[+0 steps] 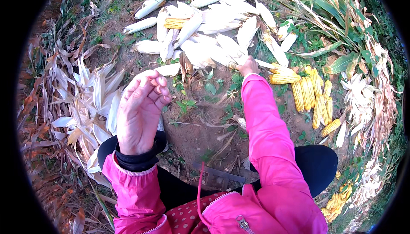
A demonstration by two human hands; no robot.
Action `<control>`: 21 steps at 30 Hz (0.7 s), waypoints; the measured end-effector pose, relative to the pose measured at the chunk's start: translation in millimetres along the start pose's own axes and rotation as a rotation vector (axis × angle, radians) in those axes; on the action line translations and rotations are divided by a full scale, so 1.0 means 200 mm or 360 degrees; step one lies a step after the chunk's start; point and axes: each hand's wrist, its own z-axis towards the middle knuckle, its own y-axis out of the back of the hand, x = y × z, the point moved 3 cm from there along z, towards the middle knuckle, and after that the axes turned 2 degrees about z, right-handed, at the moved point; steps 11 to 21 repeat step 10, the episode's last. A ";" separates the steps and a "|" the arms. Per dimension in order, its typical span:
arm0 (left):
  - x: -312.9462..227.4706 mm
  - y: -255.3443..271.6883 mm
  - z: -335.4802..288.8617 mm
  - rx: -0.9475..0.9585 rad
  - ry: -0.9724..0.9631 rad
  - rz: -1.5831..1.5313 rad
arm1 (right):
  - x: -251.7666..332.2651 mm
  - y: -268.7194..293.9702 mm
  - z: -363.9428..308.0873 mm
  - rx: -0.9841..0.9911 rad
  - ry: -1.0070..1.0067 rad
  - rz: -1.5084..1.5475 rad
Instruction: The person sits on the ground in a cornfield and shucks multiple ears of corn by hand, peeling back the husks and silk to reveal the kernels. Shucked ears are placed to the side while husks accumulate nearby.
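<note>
My left hand (139, 110) is raised on the left, palm toward me, its fingers loosely curled with nothing visible in them. My right arm stretches forward, and my right hand (249, 66) is closed at the near edge of a heap of corn ears in pale husks (209, 24). Its fingers appear wrapped round the end of a husked ear (230, 48); the fingertips are partly hidden. One bare yellow ear (175, 23) shows among the pale husks. Just right of my right hand lies a group of peeled yellow cobs (307, 91).
Stripped husks (96, 101) are piled at the left, with more husks (358, 93) at the right. Green and dry stalks (329, 7) lie at the far right. More yellow cobs (337, 202) sit at the lower right. My bent knees (316, 165) flank bare soil (188, 136).
</note>
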 end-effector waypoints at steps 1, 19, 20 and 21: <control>0.01 0.00 0.00 -0.0027 0.0027 0.0038 | 0.01 0.00 0.00 0.0042 -0.0010 -0.0083; 0.06 0.03 0.07 -0.0135 0.0144 0.0039 | 0.02 0.02 -0.06 0.0764 -0.0320 0.1503; 0.06 0.03 0.07 -0.0135 0.0144 0.0039 | 0.02 0.02 -0.06 0.0764 -0.0320 0.1503; 0.06 0.03 0.07 -0.0135 0.0144 0.0039 | 0.02 0.02 -0.06 0.0764 -0.0320 0.1503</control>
